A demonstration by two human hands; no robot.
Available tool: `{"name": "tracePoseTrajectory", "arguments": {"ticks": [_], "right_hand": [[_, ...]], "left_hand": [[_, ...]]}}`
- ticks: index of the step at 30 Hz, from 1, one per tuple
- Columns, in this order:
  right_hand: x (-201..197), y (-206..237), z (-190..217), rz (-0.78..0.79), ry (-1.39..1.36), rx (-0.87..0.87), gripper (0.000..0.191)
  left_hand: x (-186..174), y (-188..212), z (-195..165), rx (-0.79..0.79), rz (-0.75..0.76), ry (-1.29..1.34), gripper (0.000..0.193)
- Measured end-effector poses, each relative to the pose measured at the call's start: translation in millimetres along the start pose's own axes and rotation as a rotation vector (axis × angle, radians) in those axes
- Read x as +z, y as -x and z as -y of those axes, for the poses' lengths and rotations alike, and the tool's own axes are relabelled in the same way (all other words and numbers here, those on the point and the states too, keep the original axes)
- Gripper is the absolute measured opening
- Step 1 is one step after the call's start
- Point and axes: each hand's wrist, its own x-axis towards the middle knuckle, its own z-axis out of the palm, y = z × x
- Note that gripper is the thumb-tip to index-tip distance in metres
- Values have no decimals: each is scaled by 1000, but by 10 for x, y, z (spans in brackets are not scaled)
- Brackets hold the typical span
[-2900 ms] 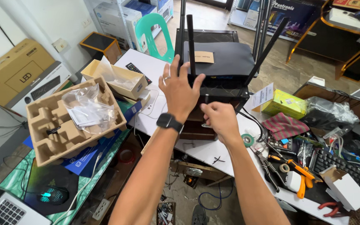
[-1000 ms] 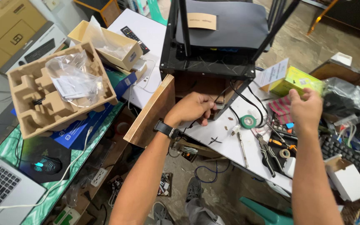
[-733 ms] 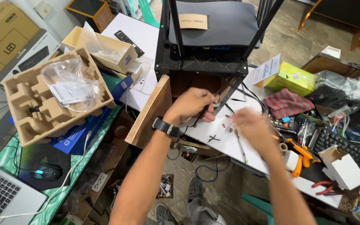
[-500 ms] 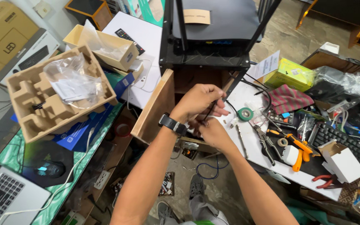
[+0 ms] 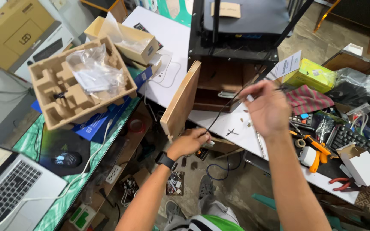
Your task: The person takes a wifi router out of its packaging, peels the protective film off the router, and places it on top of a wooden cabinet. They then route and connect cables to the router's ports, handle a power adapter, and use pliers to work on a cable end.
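Note:
A thin black cable (image 5: 225, 109) runs slantwise between my two hands in front of an open wooden box (image 5: 219, 85). My left hand (image 5: 190, 142), with a black watch on its wrist, grips the cable's lower end below the box's hinged wooden flap (image 5: 180, 100). My right hand (image 5: 267, 108) is raised over the white table (image 5: 232, 124) and pinches the cable's upper part. A black device with upright antennas (image 5: 240, 25) sits on top of the box.
A moulded cardboard tray (image 5: 76, 83) with a plastic bag lies at left over blue packets. A laptop (image 5: 11, 188) and a mouse (image 5: 65, 159) are at lower left. Orange-handled pliers (image 5: 315, 147), a keyboard (image 5: 360, 143), small white box (image 5: 362, 167) and yellow-green box (image 5: 311, 75) crowd the right.
My hands were together at the box front; now the left has dropped lower and the right has lifted up and to the right, drawing the black cable out between them.

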Motion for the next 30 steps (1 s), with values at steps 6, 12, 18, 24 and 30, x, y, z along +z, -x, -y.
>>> {"name": "tracePoseTrajectory", "arguments": {"ticks": [6, 12, 18, 24, 30], "right_hand": [[-237, 108, 29, -30, 180, 71, 44], [-694, 566, -595, -106, 681, 563, 61], [-872, 809, -859, 482, 502, 491, 60], [-585, 659, -472, -23, 716, 282, 34], [-35, 510, 223, -12, 308, 84, 43]], "left_hand": [[-96, 219, -550, 94, -27, 189, 25], [-311, 170, -1284, 386, -100, 188, 22], [-247, 24, -1754, 339, -65, 306, 25], [-135, 55, -1461, 488, -358, 196, 46], [191, 145, -315, 319, -150, 613, 57]]}}
